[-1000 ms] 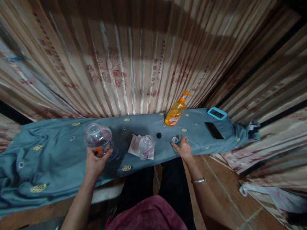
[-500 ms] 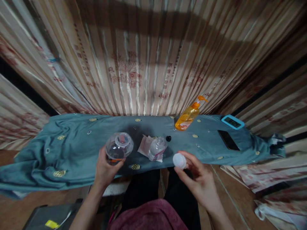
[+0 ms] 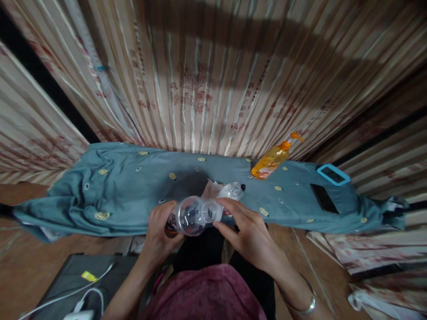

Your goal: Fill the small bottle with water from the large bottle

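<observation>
Clear plastic jar [image 3: 190, 216] lies tipped sideways over the blue cloth's [image 3: 126, 195] near edge; your left hand [image 3: 160, 233] grips its base, your right hand [image 3: 248, 233] pinches the cap [image 3: 213, 211] at its mouth.

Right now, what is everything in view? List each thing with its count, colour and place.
jar: 1, clear plastic, tipped on its side, held in both hands in front of the table
second jar: 1, clear, on the cloth just behind the hands
tissue: 1, white, under the second jar
small cap: 1, black, on the cloth beside the second jar
pump bottle: 1, orange, back of the table
phone: 1, black, right on the cloth
timer: 1, blue-rimmed, far right
cloth: 1, teal, covering the table
curtain: striped beige, behind the table
cables: white, bottom left
left hand: grips the jar's body
right hand: at the jar's mouth
</observation>
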Demonstrator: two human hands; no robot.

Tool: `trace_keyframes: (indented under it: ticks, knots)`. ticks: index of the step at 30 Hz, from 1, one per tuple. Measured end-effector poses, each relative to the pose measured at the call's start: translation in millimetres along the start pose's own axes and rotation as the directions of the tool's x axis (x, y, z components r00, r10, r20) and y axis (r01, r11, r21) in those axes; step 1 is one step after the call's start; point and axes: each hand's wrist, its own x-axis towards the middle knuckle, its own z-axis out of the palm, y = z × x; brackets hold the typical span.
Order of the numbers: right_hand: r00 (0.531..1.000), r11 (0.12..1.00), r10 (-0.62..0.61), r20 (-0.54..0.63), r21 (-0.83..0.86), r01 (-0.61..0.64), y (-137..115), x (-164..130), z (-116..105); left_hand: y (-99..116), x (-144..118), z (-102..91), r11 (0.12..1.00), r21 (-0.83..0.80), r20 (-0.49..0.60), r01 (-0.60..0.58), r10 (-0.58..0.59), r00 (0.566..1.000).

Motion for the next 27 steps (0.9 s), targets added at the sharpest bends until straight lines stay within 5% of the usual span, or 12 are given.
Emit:
trace_keyframes:
  ticks: [12, 21, 27]
  knots:
    - [0.985, 0.995, -0.095, 0.143, -0.001, 0.096, 4, 21, -3, -13, 10, -6.1, 0.991, 0.110, -0.022, -0.071, 0.074, 0.997]
    - [0.989, 0.996, 0.082, 0.126, 0.030, -0.086, 1, 39, 2, -13, 25, -2.3, 0.986, 0.144, -0.109, -0.078, 0.094, 0.989]
    - [0.994, 0.987, 0.110, 0.008, -0.117, -0.109, 5, 51, 10, -20, 37, 7.6, 0.989, 0.139, -0.161, -0.047, 0.069, 0.985]
